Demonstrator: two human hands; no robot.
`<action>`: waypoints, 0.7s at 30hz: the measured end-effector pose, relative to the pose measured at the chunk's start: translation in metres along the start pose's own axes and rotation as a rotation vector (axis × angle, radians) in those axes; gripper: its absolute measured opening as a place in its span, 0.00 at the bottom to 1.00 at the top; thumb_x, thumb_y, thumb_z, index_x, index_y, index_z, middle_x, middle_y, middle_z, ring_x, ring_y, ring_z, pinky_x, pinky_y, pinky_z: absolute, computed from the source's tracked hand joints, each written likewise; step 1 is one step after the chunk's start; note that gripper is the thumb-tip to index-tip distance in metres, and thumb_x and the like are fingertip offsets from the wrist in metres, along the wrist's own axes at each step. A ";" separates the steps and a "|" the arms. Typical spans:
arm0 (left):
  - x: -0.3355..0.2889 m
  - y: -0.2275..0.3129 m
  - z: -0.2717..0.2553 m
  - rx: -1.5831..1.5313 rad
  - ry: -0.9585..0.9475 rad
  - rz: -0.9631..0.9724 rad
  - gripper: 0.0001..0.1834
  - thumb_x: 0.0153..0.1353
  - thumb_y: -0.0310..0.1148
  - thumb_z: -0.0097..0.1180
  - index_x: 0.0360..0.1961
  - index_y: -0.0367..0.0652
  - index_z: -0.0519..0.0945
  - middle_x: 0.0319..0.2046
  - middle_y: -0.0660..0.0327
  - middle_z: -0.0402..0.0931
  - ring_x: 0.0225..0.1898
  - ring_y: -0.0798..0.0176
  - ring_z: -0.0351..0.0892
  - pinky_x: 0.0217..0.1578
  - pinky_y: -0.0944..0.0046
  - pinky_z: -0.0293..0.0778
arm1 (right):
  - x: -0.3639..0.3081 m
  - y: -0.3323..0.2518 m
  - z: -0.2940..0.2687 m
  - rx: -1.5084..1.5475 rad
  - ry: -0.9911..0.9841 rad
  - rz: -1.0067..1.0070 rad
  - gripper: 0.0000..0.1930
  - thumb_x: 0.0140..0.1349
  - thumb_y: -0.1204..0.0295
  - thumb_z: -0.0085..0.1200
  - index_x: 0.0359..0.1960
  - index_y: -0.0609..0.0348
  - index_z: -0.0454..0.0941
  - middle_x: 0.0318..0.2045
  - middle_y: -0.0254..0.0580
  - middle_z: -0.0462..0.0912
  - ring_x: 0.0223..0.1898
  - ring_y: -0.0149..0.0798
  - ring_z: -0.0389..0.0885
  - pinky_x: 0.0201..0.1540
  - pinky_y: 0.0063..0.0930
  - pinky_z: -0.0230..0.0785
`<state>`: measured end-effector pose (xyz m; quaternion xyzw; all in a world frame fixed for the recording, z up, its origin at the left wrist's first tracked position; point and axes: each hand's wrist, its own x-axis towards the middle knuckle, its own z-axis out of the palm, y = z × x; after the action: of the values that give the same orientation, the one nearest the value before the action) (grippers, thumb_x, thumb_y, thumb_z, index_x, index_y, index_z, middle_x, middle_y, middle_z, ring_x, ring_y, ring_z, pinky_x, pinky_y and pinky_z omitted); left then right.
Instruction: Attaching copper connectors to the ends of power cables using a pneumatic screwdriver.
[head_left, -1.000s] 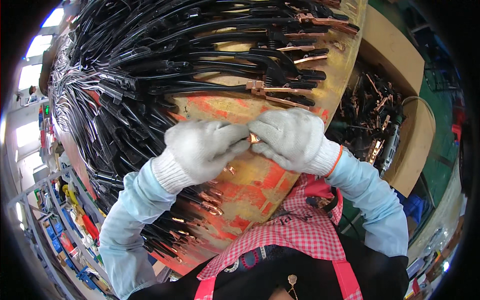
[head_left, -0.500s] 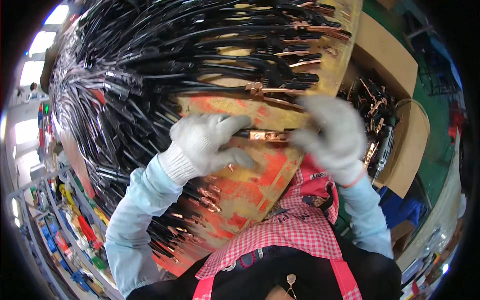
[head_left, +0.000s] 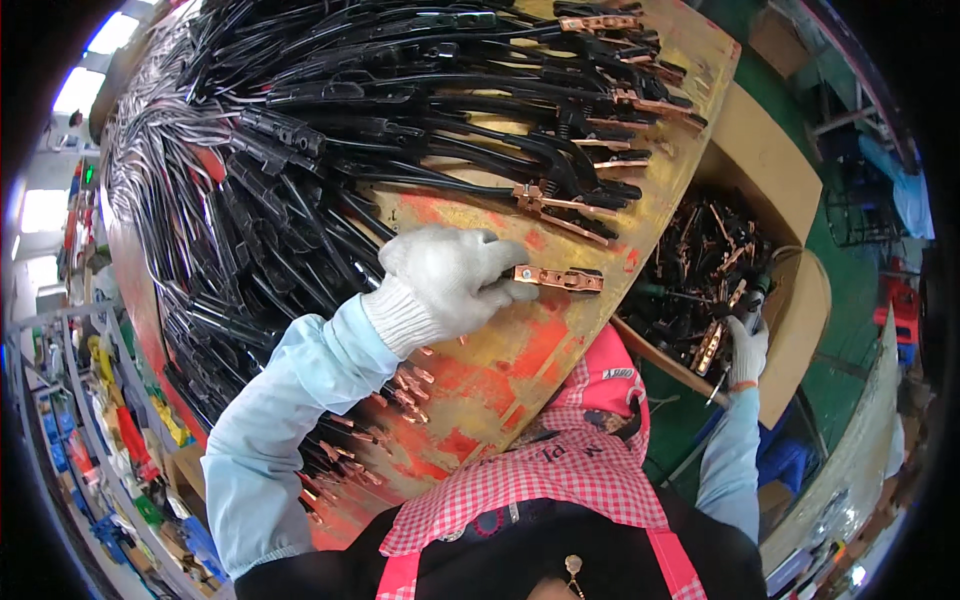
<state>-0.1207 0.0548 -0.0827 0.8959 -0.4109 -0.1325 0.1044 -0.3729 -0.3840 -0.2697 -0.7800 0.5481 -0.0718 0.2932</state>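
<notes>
My left hand (head_left: 450, 280), in a white knit glove, is closed at the rear end of a copper clamp (head_left: 558, 279), whose jaws point right over the worn table. The part inside the fingers is hidden. At the carton on the right, my right hand (head_left: 747, 350), gloved too, is wrapped round a grey power screwdriver (head_left: 757, 298). Its thin metal tip (head_left: 716, 392) shows below the hand. Just left of this hand, loose copper clamps (head_left: 710, 345) and black parts lie in the cardboard carton (head_left: 806, 310).
A thick heap of black cables (head_left: 270, 190) covers the table's left and far parts, copper-ended clamps (head_left: 565, 208) reaching toward its right edge. The round-edged tabletop (head_left: 520, 350) has red and yellow paint. Green floor (head_left: 850, 270) lies beyond the carton; shelves (head_left: 110, 440) stand left.
My right hand has left the copper clamp and moved right and down to the carton, onto the power screwdriver. My left hand has shifted right and closed at the clamp's rear.
</notes>
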 end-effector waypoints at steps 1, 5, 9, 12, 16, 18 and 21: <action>0.000 0.002 0.001 -0.019 0.026 -0.009 0.19 0.55 0.52 0.66 0.45 0.58 0.85 0.28 0.62 0.82 0.29 0.52 0.84 0.27 0.53 0.76 | 0.000 -0.013 -0.001 0.288 -0.121 0.037 0.28 0.58 0.59 0.63 0.56 0.62 0.74 0.42 0.45 0.83 0.38 0.41 0.83 0.38 0.34 0.76; 0.003 -0.003 0.008 -0.063 0.108 0.054 0.18 0.56 0.50 0.66 0.45 0.57 0.85 0.29 0.62 0.82 0.29 0.52 0.84 0.27 0.54 0.76 | -0.023 -0.090 -0.021 1.613 -0.790 -0.032 0.13 0.67 0.65 0.55 0.48 0.57 0.76 0.31 0.33 0.79 0.28 0.30 0.78 0.25 0.22 0.69; 0.007 -0.003 0.012 -0.023 0.197 0.000 0.17 0.58 0.49 0.65 0.44 0.56 0.85 0.30 0.62 0.82 0.30 0.52 0.84 0.28 0.54 0.77 | -0.101 -0.244 -0.022 1.521 -0.286 -0.089 0.13 0.67 0.69 0.51 0.48 0.64 0.75 0.31 0.41 0.81 0.30 0.38 0.81 0.30 0.28 0.76; 0.013 0.001 0.014 -0.004 0.143 -0.028 0.15 0.59 0.48 0.63 0.43 0.54 0.86 0.31 0.60 0.84 0.30 0.50 0.84 0.28 0.53 0.77 | -0.132 -0.277 -0.020 1.742 -0.601 -0.268 0.15 0.64 0.69 0.52 0.50 0.61 0.73 0.29 0.40 0.73 0.29 0.38 0.72 0.30 0.36 0.68; 0.020 0.006 0.009 0.103 0.015 -0.063 0.14 0.56 0.45 0.63 0.41 0.55 0.85 0.30 0.60 0.84 0.30 0.50 0.85 0.27 0.51 0.77 | -0.168 -0.307 -0.003 1.817 -0.799 -0.537 0.15 0.65 0.66 0.51 0.49 0.63 0.74 0.28 0.43 0.73 0.28 0.40 0.72 0.28 0.39 0.68; 0.020 0.005 0.010 0.111 -0.019 -0.064 0.14 0.54 0.43 0.63 0.41 0.55 0.85 0.28 0.61 0.84 0.29 0.51 0.84 0.26 0.51 0.77 | -0.175 -0.312 0.003 1.773 -0.846 -0.581 0.15 0.66 0.66 0.51 0.49 0.63 0.74 0.28 0.43 0.73 0.28 0.40 0.72 0.28 0.39 0.68; 0.018 0.004 0.010 0.113 -0.025 -0.081 0.13 0.53 0.42 0.63 0.40 0.56 0.85 0.27 0.62 0.84 0.28 0.51 0.84 0.25 0.51 0.76 | -0.181 -0.316 0.010 1.728 -0.894 -0.611 0.15 0.66 0.66 0.51 0.48 0.63 0.74 0.28 0.43 0.74 0.27 0.40 0.73 0.28 0.38 0.69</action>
<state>-0.1155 0.0374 -0.0937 0.9145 -0.3825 -0.1243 0.0430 -0.1820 -0.1460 -0.0708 -0.3637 -0.0733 -0.2169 0.9029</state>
